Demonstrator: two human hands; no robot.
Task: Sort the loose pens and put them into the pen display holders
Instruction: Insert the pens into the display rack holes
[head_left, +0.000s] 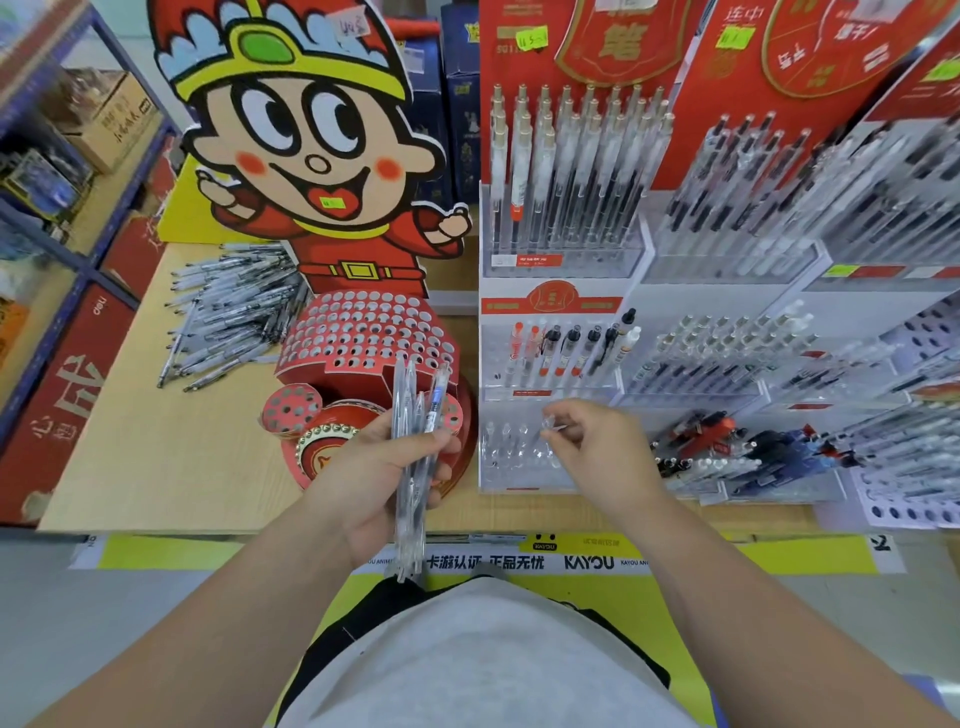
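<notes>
Here the left grip (384, 478) is wrapped round a bundle of clear pens (410, 395), upright before the red perforated holder (363, 332). The right grip (602, 452) pinches one clear pen (553, 428) over the lowest tier of the white display holder (519, 467); more loose pens (234, 312) lie heaped on the table (156, 457).

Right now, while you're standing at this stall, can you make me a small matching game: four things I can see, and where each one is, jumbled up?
Things:
1. pen bundle
2. loose pen pile
3. red holed holder
4. clear pen

Places:
A. lying on the wooden table, left of the cartoon figure
B. pinched by the right hand over the lowest clear tier
C. gripped in the left hand
D. standing at the cartoon figure's feet

Pairs: 1-C, 2-A, 3-D, 4-B
</notes>
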